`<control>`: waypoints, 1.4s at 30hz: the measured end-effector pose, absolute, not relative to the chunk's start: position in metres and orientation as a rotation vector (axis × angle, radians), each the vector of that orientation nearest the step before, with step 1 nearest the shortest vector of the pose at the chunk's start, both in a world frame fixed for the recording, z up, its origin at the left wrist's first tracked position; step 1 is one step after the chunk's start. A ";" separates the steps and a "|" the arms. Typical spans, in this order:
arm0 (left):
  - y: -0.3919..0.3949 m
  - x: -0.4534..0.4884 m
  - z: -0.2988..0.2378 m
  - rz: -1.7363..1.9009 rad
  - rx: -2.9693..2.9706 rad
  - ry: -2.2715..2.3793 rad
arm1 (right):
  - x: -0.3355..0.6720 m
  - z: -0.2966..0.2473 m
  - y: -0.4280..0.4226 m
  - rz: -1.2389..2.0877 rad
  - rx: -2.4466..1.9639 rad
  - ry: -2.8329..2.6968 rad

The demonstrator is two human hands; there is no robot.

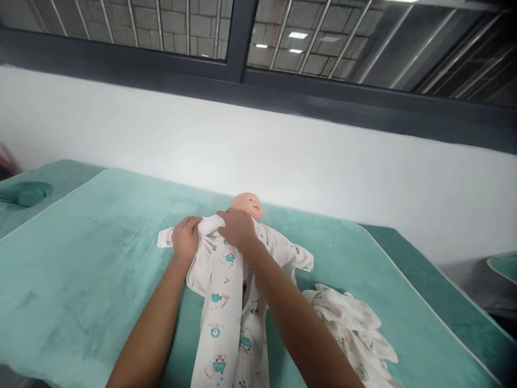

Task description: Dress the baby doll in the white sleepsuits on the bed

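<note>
A baby doll (247, 203) lies on its back near the far edge of the bed, its head turned to the right. White baby clothing (226, 302) with teal and red prints is on and around it, and the legs stretch towards me. My left hand (186, 237) is closed on the fabric at the left shoulder and sleeve area, fingertips partly hidden. Just below the doll's chin, my right hand (238, 228) pinches the cloth near the neck opening. A folded white band of fabric lies between both hands. The sleeve on the right lies stretched out.
Teal sheeting (100, 258) covers the bed. To the right of my right forearm lies a crumpled white printed cloth (355, 328). Behind the bed rises a white wall (169, 140), topped by a dark-framed window (242, 48) with metal bars.
</note>
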State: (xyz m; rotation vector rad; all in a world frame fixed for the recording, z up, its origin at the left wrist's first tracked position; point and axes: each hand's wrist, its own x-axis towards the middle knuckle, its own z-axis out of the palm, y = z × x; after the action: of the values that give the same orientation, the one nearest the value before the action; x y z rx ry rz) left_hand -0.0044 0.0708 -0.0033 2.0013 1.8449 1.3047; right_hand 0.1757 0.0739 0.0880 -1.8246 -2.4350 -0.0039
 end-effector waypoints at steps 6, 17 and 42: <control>0.066 -0.002 0.002 1.267 1.792 1.915 | 0.207 0.098 0.075 0.046 -1.895 -2.229; 0.064 -0.003 0.003 1.352 1.900 2.089 | 0.183 0.096 0.076 -0.001 -1.931 -2.327; 0.075 0.006 0.001 0.995 2.185 1.954 | 0.296 0.006 0.044 -0.038 -1.978 -1.633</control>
State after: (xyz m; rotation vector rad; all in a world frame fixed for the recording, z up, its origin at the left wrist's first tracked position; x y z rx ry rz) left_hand 0.0063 0.0747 0.0007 2.1850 1.9538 0.9953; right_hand 0.2960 0.0443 0.0062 -1.9776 -1.6330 -0.0384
